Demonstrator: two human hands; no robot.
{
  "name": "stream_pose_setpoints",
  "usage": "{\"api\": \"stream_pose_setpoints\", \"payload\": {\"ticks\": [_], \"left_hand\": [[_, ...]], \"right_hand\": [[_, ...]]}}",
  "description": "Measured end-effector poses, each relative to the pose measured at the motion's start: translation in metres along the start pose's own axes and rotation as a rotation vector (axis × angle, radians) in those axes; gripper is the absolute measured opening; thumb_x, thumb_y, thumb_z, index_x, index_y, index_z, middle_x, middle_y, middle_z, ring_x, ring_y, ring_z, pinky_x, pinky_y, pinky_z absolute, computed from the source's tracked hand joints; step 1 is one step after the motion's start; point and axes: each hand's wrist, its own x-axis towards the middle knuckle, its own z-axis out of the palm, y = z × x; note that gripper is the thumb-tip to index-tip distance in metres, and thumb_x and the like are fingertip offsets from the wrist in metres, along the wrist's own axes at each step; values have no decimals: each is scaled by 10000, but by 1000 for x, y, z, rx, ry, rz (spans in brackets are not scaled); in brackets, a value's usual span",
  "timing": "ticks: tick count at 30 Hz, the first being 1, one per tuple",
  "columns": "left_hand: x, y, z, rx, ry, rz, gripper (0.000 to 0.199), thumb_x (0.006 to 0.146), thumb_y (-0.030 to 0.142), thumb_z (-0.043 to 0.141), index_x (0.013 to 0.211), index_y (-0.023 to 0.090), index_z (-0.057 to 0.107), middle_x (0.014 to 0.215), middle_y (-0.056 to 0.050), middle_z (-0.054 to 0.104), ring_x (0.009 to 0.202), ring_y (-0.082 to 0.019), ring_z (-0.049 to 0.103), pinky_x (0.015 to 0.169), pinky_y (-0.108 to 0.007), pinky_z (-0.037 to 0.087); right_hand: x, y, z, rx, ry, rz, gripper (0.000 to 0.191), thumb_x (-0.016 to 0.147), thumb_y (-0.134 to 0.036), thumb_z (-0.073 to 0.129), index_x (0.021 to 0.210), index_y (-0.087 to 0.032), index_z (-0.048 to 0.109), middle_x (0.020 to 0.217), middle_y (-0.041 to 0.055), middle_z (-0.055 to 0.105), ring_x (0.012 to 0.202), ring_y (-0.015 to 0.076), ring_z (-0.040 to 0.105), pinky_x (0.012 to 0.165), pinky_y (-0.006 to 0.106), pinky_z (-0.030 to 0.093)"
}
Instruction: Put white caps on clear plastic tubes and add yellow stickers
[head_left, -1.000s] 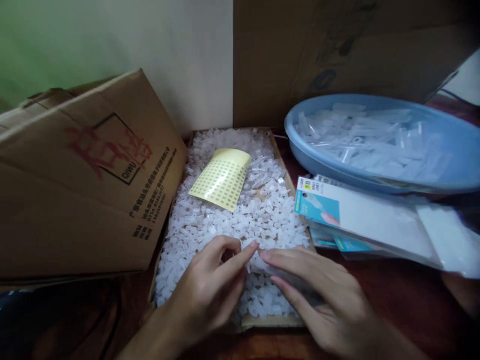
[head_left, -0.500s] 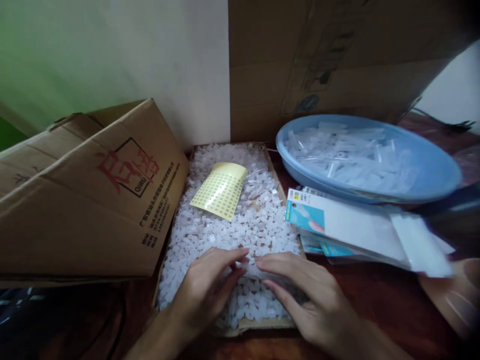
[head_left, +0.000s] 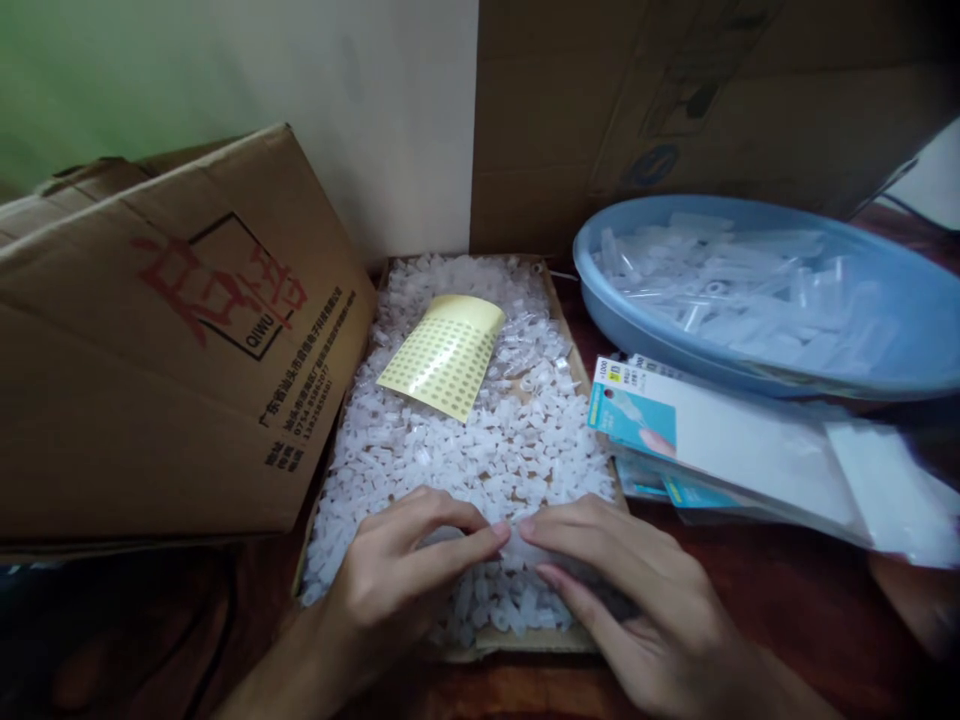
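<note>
My left hand [head_left: 409,560] and my right hand [head_left: 630,580] meet over the near part of a shallow cardboard tray [head_left: 536,640]. Small translucent white plastic pieces [head_left: 420,450] cover the tray. Thumb and forefinger of the left hand are pinched together; whatever is between them is too small or hidden to name. Fingers and thumb of the right hand close around a translucent plastic tube [head_left: 521,548], mostly hidden by the hand, its end facing the left fingertips. A curled yellow sheet of small round stickers [head_left: 446,355] lies on the pieces beyond my hands.
A blue basin [head_left: 600,285] of clear plastic tubes stands at the right. Before it lie packaging cards in clear sleeves [head_left: 735,440], with part of a person's hand [head_left: 911,600] under their right end. A cardboard box [head_left: 172,390] leans at left; a larger carton [head_left: 555,130] stands behind.
The view has shifted slightly. My left thumb and forefinger have come together at their tips, close to the right fingertips. The right hand keeps its grip. The sleeved cards have shifted a little right.
</note>
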Motion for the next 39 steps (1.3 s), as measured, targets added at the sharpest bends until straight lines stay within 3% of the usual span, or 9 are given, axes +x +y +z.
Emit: {"api": "stream_pose_setpoints", "payload": {"ticks": [6, 9, 12, 16, 20, 24, 30, 39], "left_hand": [[2, 7, -2, -224, 11, -97, 383, 915, -1, 662, 1259, 163, 698, 940, -51, 761, 844, -136, 720, 754, -237, 586], [4, 9, 0, -250, -6, -155, 291, 896, 59, 728, 1170, 154, 710, 897, -36, 770, 796, -126, 724, 722, -214, 571], [3, 7, 3, -171, -41, -104, 164, 912, 81, 717, 1067, 135, 709, 864, -36, 757, 764, -127, 696, 713, -238, 540], [-2, 9, 3, -51, -72, 5, 167, 907, 68, 713, 1065, 114, 682, 900, -56, 758, 760, -148, 660, 714, -291, 496], [-8, 20, 3, 8, -122, 75, 173, 939, 33, 620, 1097, 79, 672, 925, -88, 753, 756, -168, 640, 693, -317, 483], [-12, 29, 9, -93, -44, 33, 190, 951, 27, 579, 1104, 82, 678, 922, -86, 754, 748, -159, 638, 675, -306, 492], [-11, 34, 14, -159, -21, 2, 222, 903, -20, 609, 1094, 62, 687, 898, -93, 748, 730, -158, 627, 659, -308, 491], [-10, 39, 21, -166, -5, -46, 167, 976, 47, 544, 1054, 98, 683, 872, -78, 755, 711, -139, 639, 649, -286, 506]], "right_hand": [[0, -8, -3, -27, -16, -28, 287, 899, -24, 584, 1134, -180, 639, 970, 67, 741, 898, 170, 727, 809, 262, 610], [-1, -11, -6, -10, -17, -59, 312, 891, -15, 571, 1142, -191, 627, 955, 69, 750, 877, 174, 740, 788, 254, 622], [-4, -14, -7, -16, -11, -66, 361, 871, 2, 570, 1165, -202, 615, 951, 67, 756, 854, 175, 749, 770, 249, 632], [-13, -18, 2, -40, 8, -25, 370, 859, -9, 560, 1148, -236, 609, 908, 51, 746, 796, 187, 745, 698, 269, 633], [-28, -24, 16, -101, 175, 63, 344, 865, -17, 555, 1078, -277, 627, 807, 27, 720, 676, 192, 710, 591, 303, 594], [-35, -29, 16, -123, 104, 16, 332, 839, -5, 579, 1031, -273, 616, 781, 14, 725, 607, 171, 686, 544, 300, 569], [-28, -33, 11, -73, 108, -13, 386, 797, 58, 552, 995, -266, 621, 751, -1, 723, 584, 151, 676, 540, 280, 564], [-27, -35, 16, -72, 144, -18, 311, 815, 53, 561, 900, -229, 663, 734, -3, 705, 583, 142, 671, 530, 249, 565]]}}
